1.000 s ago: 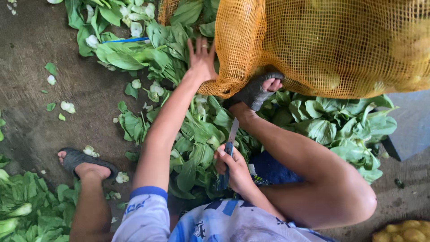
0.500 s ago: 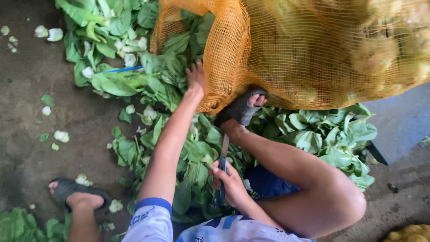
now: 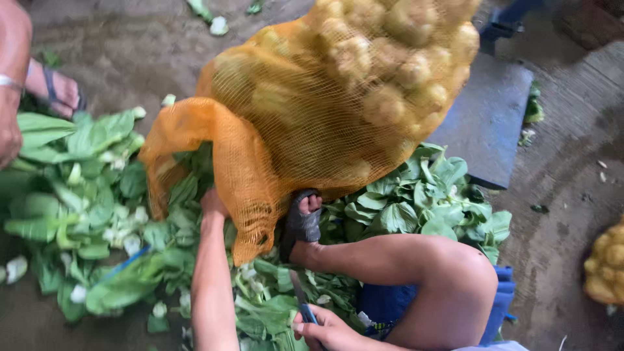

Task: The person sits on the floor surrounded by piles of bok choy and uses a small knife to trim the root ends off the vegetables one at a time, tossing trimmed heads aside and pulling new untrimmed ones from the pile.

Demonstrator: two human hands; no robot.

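Observation:
My left hand [image 3: 212, 204] reaches forward into a heap of leafy green vegetables [image 3: 97, 195] on the ground. Its fingers are hidden under the loose edge of an orange net sack [image 3: 273, 143] full of pale round tubers. My right hand [image 3: 328, 331] is low in view, closed around a knife [image 3: 299, 292] whose blade points up over the greens. My bent leg [image 3: 416, 266] lies across the pile, and my foot in a dark sandal [image 3: 302, 221] sits against the sack's underside.
Another person's arm [image 3: 10, 97] and sandalled foot [image 3: 58, 91] are at the far left. A grey slab [image 3: 487, 117] lies at the right behind more greens [image 3: 422, 201]. A second yellow net sack [image 3: 604, 266] shows at the right edge. Cut stem pieces litter the wet dirt floor [image 3: 130, 45].
The view has swung, so the sack now fills the centre. My left hand has slid from the sack's face to under its loose edge. My right hand still holds the knife.

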